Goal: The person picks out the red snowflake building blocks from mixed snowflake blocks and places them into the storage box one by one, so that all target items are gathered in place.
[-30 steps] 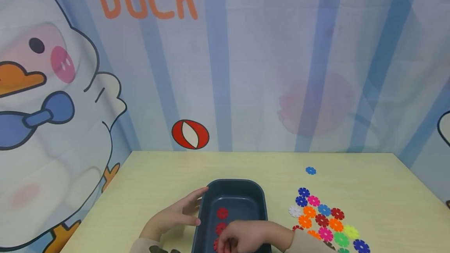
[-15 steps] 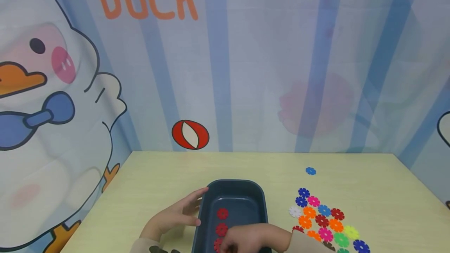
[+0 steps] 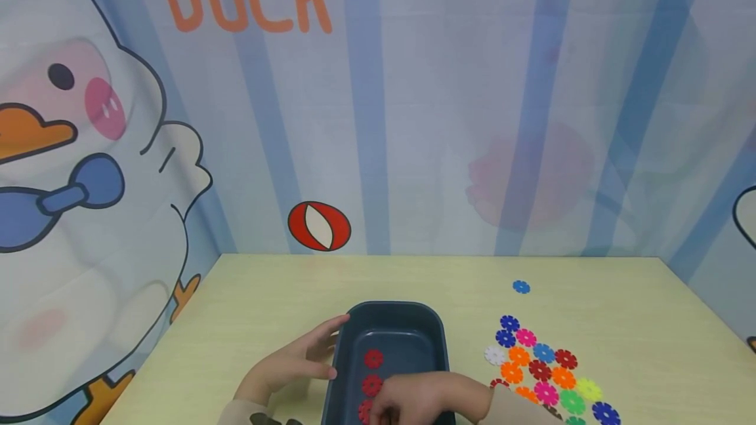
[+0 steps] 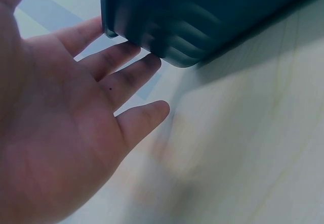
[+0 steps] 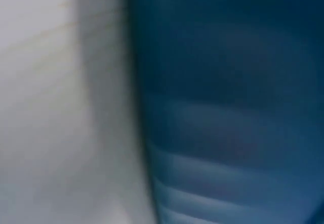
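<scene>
A dark blue rectangular tray [image 3: 394, 320] stands near the front of the table. Inside it, several red notched plastic discs [image 3: 373, 359] lie in a column along its left half. My left hand [image 3: 292, 361] touches the tray's left side with spread fingers; in the left wrist view the fingertips meet its outer wall [image 4: 167, 16]. My right hand [image 3: 413, 397] reaches over the right rim into the tray, fingers bent downward beside the nearest disc. Its fingertips are cut off at the frame's lower edge, so whether they pinch anything is hidden. Only the blurred tray wall [image 5: 228, 72] shows in the right wrist view.
Right of the tray, loose notched discs [image 3: 540, 370] in mixed colours lie in a spread group. A single blue disc [image 3: 521, 287] lies farther back. Behind the table [image 3: 283, 281] hangs a printed curtain [image 3: 425, 117] with a duck picture.
My right hand has shifted slightly down and to the right inside the tray, showing more of the nearest red discs. The left hand and the tray have stayed put.
</scene>
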`<state>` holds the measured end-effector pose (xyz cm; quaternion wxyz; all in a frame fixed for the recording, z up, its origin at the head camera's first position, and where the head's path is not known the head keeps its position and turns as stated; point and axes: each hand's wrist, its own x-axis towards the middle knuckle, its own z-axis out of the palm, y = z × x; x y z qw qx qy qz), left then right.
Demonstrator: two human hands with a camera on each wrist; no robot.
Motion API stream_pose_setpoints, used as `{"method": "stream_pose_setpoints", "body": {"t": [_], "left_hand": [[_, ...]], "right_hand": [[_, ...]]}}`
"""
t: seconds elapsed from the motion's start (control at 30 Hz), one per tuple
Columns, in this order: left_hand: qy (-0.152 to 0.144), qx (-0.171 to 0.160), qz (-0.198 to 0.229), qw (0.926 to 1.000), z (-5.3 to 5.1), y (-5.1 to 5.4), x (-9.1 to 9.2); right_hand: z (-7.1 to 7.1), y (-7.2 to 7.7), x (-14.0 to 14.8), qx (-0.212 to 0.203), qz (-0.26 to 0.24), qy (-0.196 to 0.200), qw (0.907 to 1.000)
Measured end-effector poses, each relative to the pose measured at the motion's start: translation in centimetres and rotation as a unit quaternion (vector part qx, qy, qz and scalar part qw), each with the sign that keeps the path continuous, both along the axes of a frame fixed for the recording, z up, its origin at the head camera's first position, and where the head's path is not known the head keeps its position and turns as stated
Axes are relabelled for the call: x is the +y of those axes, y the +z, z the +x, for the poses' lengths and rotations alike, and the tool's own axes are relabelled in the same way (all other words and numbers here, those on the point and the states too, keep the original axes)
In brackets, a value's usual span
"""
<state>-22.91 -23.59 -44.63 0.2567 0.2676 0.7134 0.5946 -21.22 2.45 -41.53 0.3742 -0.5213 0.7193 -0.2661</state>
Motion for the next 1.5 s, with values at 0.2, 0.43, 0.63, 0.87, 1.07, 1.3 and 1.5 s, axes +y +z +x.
{"method": "stream_pose_setpoints", "body": {"t": [0.2, 0.43, 0.63, 0.87, 1.07, 1.3, 1.5], "left_hand": [[-0.001, 0.0, -0.002, 1.0, -0.1, -0.1, -0.1], [0.007, -0.005, -0.005, 1.0, -0.1, -0.3, -0.1], [0.009, -0.004, -0.007, 0.9999, -0.1, -0.3, -0.1], [0.007, -0.005, -0.007, 0.9999, -0.3, -0.3, -0.2], [0.004, -0.004, -0.002, 1.0, -0.2, -0.2, -0.1], [0.001, -0.006, 0.002, 1.0, -0.1, -0.1, -0.1], [0.004, -0.007, 0.0, 1.0, 0.0, -0.2, -0.1]], "right_hand": [[-0.2, 1.7, 1.6, -0.057, -0.073, -0.054, 0.9942], [-0.7, 3.5, 4.2, -0.073, -0.125, -0.103, 0.9842], [-1.2, 4.3, 7.0, -0.037, -0.15, -0.139, 0.9781], [-1.5, 3.9, 10.7, -0.044, -0.179, -0.193, 0.9638], [-1.8, 2.9, 13.5, -0.022, -0.138, -0.257, 0.9562], [-2.0, 1.6, 15.2, -0.039, -0.1, -0.299, 0.9482], [-2.3, 0.3, 16.0, -0.052, -0.084, -0.309, 0.946]]}}
